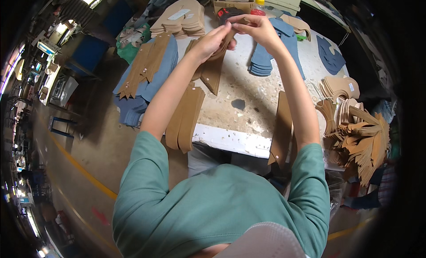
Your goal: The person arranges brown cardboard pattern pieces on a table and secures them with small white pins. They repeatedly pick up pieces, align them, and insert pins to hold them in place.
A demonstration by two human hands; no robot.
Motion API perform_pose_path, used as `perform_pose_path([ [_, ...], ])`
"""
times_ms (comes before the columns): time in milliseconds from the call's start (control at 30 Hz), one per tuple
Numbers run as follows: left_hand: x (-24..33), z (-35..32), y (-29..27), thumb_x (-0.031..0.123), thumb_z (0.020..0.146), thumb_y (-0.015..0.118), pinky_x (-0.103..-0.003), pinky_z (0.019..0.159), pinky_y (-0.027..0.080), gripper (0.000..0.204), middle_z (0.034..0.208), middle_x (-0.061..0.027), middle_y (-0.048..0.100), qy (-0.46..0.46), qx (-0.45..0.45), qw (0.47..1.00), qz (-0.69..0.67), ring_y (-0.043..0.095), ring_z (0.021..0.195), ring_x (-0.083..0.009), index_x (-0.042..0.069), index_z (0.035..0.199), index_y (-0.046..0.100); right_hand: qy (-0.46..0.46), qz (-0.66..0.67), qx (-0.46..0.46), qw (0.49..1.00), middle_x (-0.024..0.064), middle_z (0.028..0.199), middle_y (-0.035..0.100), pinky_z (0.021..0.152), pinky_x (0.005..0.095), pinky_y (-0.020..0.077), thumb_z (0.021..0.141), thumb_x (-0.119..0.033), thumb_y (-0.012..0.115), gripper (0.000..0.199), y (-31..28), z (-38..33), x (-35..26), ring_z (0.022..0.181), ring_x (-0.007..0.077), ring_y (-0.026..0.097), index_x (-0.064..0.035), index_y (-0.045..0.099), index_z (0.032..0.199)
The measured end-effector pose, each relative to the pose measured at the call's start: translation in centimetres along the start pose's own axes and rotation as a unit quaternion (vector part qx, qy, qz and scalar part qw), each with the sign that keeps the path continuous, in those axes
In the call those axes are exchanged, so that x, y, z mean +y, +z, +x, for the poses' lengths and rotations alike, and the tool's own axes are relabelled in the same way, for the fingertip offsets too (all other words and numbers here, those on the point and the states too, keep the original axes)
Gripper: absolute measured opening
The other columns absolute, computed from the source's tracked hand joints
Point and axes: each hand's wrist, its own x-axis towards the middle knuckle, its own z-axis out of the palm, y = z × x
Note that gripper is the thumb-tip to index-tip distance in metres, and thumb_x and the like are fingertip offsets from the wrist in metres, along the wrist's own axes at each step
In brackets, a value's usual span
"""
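Over the far middle of the worktable, both hands meet at a bundle of brown leather-like cut pieces [227, 41]. My left hand [213, 44] is closed around the bundle, its fingertips near the upper end. Against that end, my right hand [258, 30] pinches thumb and fingers together; what lies between them is too small to make out. Just below the hands, more brown strips [212, 76] lie on the table. Under my left forearm, a stack of long brown strips [185, 118] hangs over the front edge. Another brown strip [281, 127] lies beside my right forearm.
At left, blue pieces [166, 71] lie under brown notched strips [146, 65]. Beige stacks [179, 18] stand far left. Blue stacks [262, 58] lie right of centre, and fanned brown pieces [366, 142] at the right edge. A red jar with a yellow lid [258, 7] stands at the back.
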Motion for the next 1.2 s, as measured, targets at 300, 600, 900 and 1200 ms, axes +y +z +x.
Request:
perform_pose_path([
  [300, -0.3, -4.8, -5.7, 0.027, 0.101, 0.053, -0.02, 0.064, 0.042, 0.026, 0.077, 0.0045, 0.059, -0.098, 0.121, 0.953, 0.259, 0.048, 0.068, -0.004, 0.005, 0.107, 0.066, 0.082, 0.116, -0.011, 0.99, 0.0049, 0.105, 0.07, 0.09, 0.0252, 0.0514, 0.089, -0.011, 0.07, 0.027, 1.1, 1.7, 4.7, 0.095, 0.0116, 0.065, -0.001, 0.069, 0.115],
  [600, -2.7, -8.2, -9.4, 0.024, 0.087, 0.067, -0.039, 0.08, 0.054, 0.035, 0.096, -0.0212, 0.071, -0.065, 0.333, 0.817, 0.467, 0.07, 0.089, -0.0312, 0.001, 0.114, 0.065, 0.01, -0.169, 0.092, 0.981, 0.0067, 0.086, 0.074, 0.076, 0.0309, 0.0545, 0.072, -0.019, 0.079, 0.029, 12.3, 12.5, 9.5, 0.079, 0.0175, 0.071, -0.0136, 0.076, 0.1],
  [900, -6.4, -8.1, -6.7, 0.003, 0.082, 0.064, -0.043, 0.078, 0.058, 0.016, 0.095, -0.0249, 0.063, -0.11, 0.295, 0.647, 0.695, 0.068, 0.088, -0.0403, -0.01, 0.092, 0.064, 0.12, -0.145, 0.045, 0.981, 0.0042, 0.085, 0.075, 0.077, 0.0288, 0.0541, 0.071, -0.018, 0.078, 0.018, 17.7, 14.9, 16.3, 0.079, 0.0145, 0.071, -0.0142, 0.078, 0.089],
  [1200, -7.3, -8.1, -6.4, 0.006, 0.081, 0.064, -0.046, 0.071, 0.058, 0.013, 0.088, -0.0234, 0.067, -0.152, 0.241, 0.638, 0.716, 0.07, 0.081, -0.0399, -0.005, 0.088, 0.067, 0.157, -0.221, 0.021, 0.962, 0.0076, 0.091, 0.075, 0.084, 0.0349, 0.0546, 0.073, -0.024, 0.077, 0.02, 17.7, 14.0, 18.4, 0.086, 0.0239, 0.071, -0.0163, 0.078, 0.091],
])
